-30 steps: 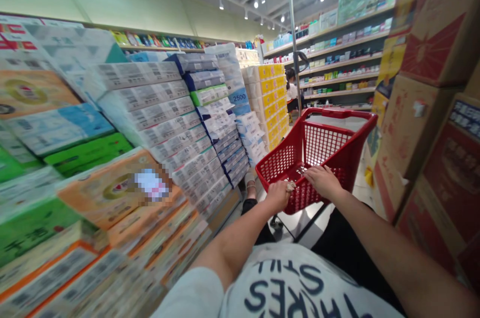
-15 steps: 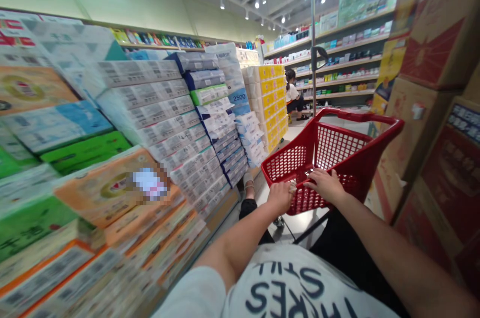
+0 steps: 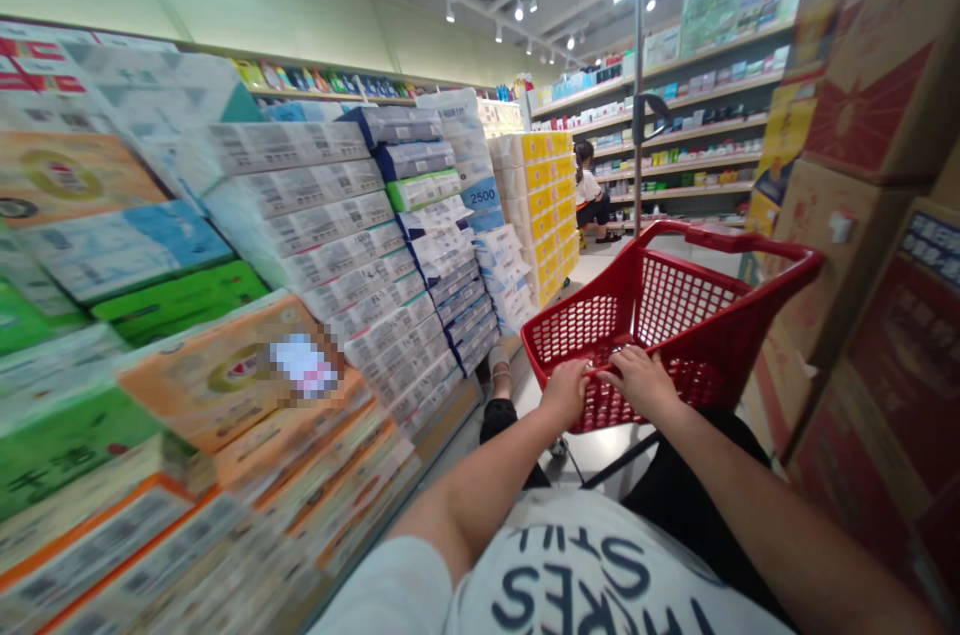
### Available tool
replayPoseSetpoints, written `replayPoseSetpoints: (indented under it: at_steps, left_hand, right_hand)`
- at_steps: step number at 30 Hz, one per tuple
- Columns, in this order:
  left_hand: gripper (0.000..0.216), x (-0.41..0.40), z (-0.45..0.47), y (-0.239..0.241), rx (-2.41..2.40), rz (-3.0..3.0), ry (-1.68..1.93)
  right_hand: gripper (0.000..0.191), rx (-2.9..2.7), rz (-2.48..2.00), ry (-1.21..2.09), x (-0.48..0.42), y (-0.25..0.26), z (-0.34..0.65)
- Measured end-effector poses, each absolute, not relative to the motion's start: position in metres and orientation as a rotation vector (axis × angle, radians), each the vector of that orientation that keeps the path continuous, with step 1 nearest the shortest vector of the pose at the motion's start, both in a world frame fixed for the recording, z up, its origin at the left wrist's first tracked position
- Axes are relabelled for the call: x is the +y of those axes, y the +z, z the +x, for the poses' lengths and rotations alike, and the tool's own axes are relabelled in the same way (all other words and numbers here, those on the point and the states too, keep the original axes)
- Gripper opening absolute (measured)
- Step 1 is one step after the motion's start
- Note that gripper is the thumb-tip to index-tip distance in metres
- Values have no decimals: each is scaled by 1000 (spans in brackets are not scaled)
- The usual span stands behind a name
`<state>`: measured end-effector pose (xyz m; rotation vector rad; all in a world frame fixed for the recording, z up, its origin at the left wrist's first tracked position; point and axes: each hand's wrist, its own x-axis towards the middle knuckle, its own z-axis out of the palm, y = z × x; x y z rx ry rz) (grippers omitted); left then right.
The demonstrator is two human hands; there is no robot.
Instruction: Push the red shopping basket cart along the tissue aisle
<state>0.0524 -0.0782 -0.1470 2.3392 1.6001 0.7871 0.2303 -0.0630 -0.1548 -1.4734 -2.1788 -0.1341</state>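
Observation:
A red plastic shopping cart [image 3: 697, 290] stands tilted in view in front of me. My left hand [image 3: 568, 392] is closed over the near rim of its basket. Close beside it, my right hand [image 3: 645, 383] has its fingers curled over the same rim; the thumb lies on the outer side. The fingertips of both hands are partly hidden inside the basket.
Stacked tissue packs [image 3: 322, 225] and orange tissue packs [image 3: 247, 365] line the left side, with a phone [image 3: 304, 363] on top. Cardboard cartons [image 3: 832, 255] tower on the right. Ahead, a person [image 3: 589, 195] crouches by stocked shelves [image 3: 697, 135], behind a metal pole [image 3: 637, 145].
My right hand has shifted slightly left along the rim, closer to my left hand, with its fingers more curled. The surroundings have moved slightly to the right in view.

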Motion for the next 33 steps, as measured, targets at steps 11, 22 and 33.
replayPoseSetpoints:
  at_steps: [11, 22, 33]
  left_hand:
    - [26, -90, 68, -123, 1572, 2345, 981]
    - [52, -98, 54, -138, 1637, 2754, 395]
    - [59, -93, 46, -133, 1665, 2684, 194]
  right_hand:
    - [30, -2229, -1429, -125, -60, -157, 233]
    - [18, -2271, -1429, -68, -60, -155, 218]
    - [23, -2301, -1441, -108, -50, -153, 222]
